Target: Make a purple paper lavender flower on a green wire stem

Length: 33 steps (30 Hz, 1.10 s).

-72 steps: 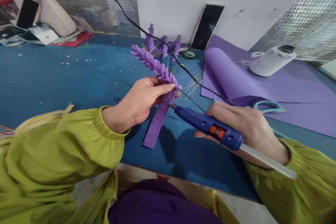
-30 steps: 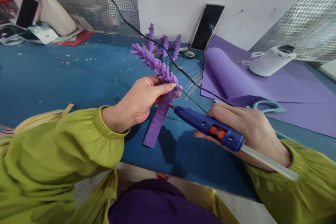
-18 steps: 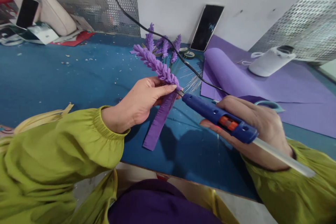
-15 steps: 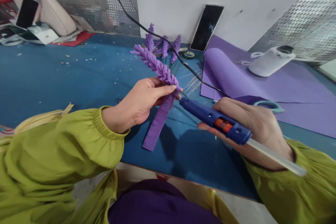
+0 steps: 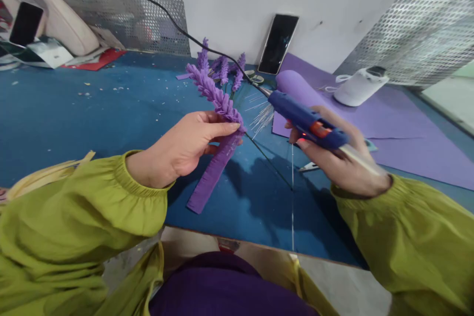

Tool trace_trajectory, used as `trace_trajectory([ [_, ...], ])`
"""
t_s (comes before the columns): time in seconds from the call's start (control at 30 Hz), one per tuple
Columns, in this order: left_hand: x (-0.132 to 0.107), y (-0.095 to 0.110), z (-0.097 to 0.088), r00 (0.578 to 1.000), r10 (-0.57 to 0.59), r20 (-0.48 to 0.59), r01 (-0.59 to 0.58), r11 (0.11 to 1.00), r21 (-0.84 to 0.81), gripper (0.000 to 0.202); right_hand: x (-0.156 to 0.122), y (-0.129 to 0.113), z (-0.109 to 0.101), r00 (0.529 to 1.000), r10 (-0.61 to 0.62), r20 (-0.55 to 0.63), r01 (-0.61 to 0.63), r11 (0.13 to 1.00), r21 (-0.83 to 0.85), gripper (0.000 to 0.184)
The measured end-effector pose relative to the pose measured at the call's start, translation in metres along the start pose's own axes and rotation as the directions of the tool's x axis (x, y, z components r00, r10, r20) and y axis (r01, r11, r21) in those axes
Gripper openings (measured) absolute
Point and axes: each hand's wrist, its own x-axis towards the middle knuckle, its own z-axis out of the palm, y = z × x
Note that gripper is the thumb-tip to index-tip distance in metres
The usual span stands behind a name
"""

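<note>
My left hand (image 5: pixel 192 140) pinches a purple lavender flower (image 5: pixel 213 91) of looped strip material at its lower end. A loose purple strip (image 5: pixel 213 177) hangs from the pinch toward the table's front edge. The thin green stem (image 5: pixel 268 158) slants out to the lower right. My right hand (image 5: pixel 333 153) is wrapped round a blue glue gun (image 5: pixel 296 111), whose nozzle points up and left, apart from the flower. A whitish glue stick (image 5: pixel 361 158) sticks out of its back.
Behind the flower lie finished purple flowers (image 5: pixel 224 70) and several thin wires (image 5: pixel 262 116). A phone (image 5: pixel 277 44) leans on the white board. At right are a purple sheet (image 5: pixel 392 118) and a white container (image 5: pixel 357 88). A black cable (image 5: pixel 163 7) crosses above the blue table (image 5: pixel 122 108).
My right hand has lifted the glue gun up and away from the flower, baring the green stem. My left hand keeps its pinch. The whole view has shifted slightly.
</note>
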Motion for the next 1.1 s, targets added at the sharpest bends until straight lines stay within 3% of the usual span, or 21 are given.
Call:
trace_trajectory([
  [0.17, -0.004, -0.001, 0.000, 1.000, 0.006, -0.026, -0.006, 1.000, 0.006, 0.016, 0.013, 0.009, 0.004, 0.966, -0.169, 0.194, 0.216, 0.943, -0.254, 0.038],
  [0.23, -0.007, -0.004, -0.003, 0.999, 0.014, -0.043, -0.014, 1.000, 0.000, 0.017, 0.018, 0.011, 0.011, 0.946, -0.179, 0.270, 0.256, 0.923, -0.287, 0.042],
  [0.33, -0.018, -0.010, -0.010, 0.996, 0.031, -0.085, -0.034, 0.999, -0.028, 0.018, 0.027, 0.011, 0.026, 0.920, -0.201, 0.336, 0.303, 0.910, -0.284, 0.045],
  [0.43, -0.032, -0.016, -0.016, 0.994, 0.011, -0.108, -0.019, 0.997, -0.071, 0.014, 0.037, 0.007, 0.041, 0.862, -0.246, 0.442, 0.377, 0.895, -0.238, 0.045],
  [0.63, -0.048, -0.020, -0.019, 0.994, -0.021, -0.110, 0.003, 0.987, -0.161, 0.010, 0.047, -0.001, 0.055, 0.791, -0.355, 0.498, 0.498, 0.847, -0.187, 0.045],
  [0.8, -0.055, -0.020, -0.025, 0.989, -0.038, -0.140, 0.005, 0.973, -0.230, 0.006, 0.007, -0.012, 0.023, 0.819, -0.387, 0.423, 0.530, 0.794, -0.299, 0.037],
  [0.93, -0.058, -0.018, -0.033, 0.981, -0.033, -0.191, -0.016, 0.968, -0.249, 0.008, -0.040, -0.023, -0.007, 0.850, -0.324, 0.415, 0.455, 0.849, -0.269, 0.034],
  [1.0, -0.056, -0.018, -0.034, 0.980, -0.028, -0.198, -0.023, 0.968, -0.251, 0.009, -0.058, -0.023, -0.012, 0.839, -0.296, 0.457, 0.415, 0.890, -0.187, 0.035],
  [1.1, -0.053, -0.019, -0.032, 0.979, -0.033, -0.201, -0.016, 0.971, -0.240, 0.009, -0.074, -0.015, -0.009, 0.869, -0.295, 0.398, 0.377, 0.914, -0.147, 0.027],
])
